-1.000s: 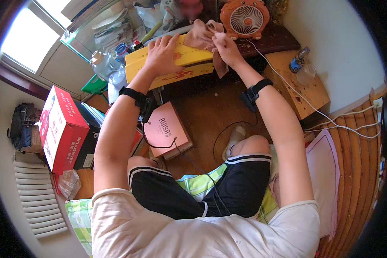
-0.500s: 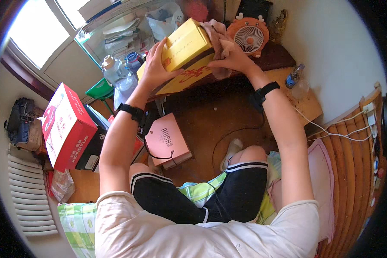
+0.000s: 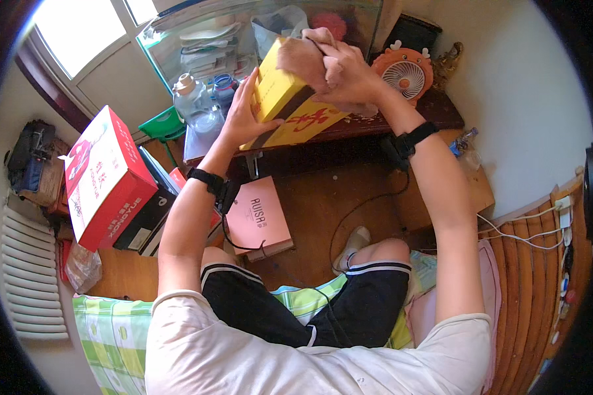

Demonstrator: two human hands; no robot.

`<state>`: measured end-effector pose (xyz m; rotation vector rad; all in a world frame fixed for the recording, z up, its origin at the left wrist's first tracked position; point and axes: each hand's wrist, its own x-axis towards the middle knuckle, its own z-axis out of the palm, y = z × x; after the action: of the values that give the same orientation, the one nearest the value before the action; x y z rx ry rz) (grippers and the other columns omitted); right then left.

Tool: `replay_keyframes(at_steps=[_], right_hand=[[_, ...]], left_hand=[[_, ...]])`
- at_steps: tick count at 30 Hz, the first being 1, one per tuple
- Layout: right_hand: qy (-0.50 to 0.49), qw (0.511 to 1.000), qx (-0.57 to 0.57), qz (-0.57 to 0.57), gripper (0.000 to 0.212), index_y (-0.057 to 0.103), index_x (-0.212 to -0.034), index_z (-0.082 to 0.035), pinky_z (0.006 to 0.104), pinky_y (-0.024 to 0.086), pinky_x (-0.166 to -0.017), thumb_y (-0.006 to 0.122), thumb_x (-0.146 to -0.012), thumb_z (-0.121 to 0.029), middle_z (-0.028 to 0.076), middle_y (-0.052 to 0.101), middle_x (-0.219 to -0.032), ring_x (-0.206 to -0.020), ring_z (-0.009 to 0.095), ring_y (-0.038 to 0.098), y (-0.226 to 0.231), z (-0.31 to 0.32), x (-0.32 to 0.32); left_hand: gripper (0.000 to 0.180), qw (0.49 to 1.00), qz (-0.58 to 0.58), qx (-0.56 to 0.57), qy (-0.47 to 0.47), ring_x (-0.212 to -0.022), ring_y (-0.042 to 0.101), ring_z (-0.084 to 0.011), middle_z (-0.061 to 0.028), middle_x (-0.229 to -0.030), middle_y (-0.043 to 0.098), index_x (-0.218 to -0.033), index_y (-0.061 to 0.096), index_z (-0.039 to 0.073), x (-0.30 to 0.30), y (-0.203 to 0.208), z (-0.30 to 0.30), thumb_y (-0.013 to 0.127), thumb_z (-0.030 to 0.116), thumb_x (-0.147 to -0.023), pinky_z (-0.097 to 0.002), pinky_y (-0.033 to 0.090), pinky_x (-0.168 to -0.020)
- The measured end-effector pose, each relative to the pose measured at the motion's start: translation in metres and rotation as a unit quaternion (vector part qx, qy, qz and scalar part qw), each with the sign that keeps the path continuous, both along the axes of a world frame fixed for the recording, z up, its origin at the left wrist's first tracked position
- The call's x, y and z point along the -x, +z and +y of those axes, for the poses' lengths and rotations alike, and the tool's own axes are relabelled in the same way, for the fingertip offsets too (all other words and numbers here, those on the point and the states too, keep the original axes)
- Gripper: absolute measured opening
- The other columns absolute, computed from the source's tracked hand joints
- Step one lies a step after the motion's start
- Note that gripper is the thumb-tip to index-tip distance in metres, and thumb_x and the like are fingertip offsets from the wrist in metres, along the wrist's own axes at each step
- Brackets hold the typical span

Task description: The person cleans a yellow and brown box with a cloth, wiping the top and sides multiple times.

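A yellow box (image 3: 274, 89) with red markings and a dark band is held tilted above the front edge of the dark tabletop. My left hand (image 3: 245, 120) grips its left side, thumb across the front and fingers up along the top. A pinkish-brown cloth (image 3: 301, 64) lies bunched over the upper right part of the box. My right hand (image 3: 354, 78) is closed on this cloth and presses it against the box. The fingertips of that hand are partly hidden in the folds.
An orange fan (image 3: 403, 74) stands right of the box. A large clear water bottle (image 3: 194, 105) and a blue-lidded bottle (image 3: 224, 92) stand left. A red-and-white carton (image 3: 109, 178) sits further left; a pink box (image 3: 260, 214) is on the floor. Cables hang from both wrists.
My right hand has brought the cloth from the box's right end onto its top. The box has turned a little within my left hand's hold, and the whole view has shifted slightly.
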<state>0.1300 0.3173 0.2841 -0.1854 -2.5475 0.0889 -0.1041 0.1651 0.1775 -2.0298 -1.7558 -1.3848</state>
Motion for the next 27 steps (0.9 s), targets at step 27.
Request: replay_keyframes(at_steps=[27], right_hand=[[-0.033, 0.978, -0.201, 0.046, 0.069, 0.056, -0.135, -0.005, 0.0533, 0.027, -0.114, 0.057, -0.09, -0.057, 0.02, 0.045, -0.146, -0.134, 0.036, 0.042, -0.042, -0.042, 0.038]], left_hand=[[0.135, 1.0, -0.015, 0.011, 0.009, -0.142, 0.033, -0.0396, -0.0282, -0.152, 0.03, -0.153, 0.008, -0.006, 0.005, -0.004, -0.013, 0.094, 0.038, -0.06, -0.0435, 0.034, -0.116]])
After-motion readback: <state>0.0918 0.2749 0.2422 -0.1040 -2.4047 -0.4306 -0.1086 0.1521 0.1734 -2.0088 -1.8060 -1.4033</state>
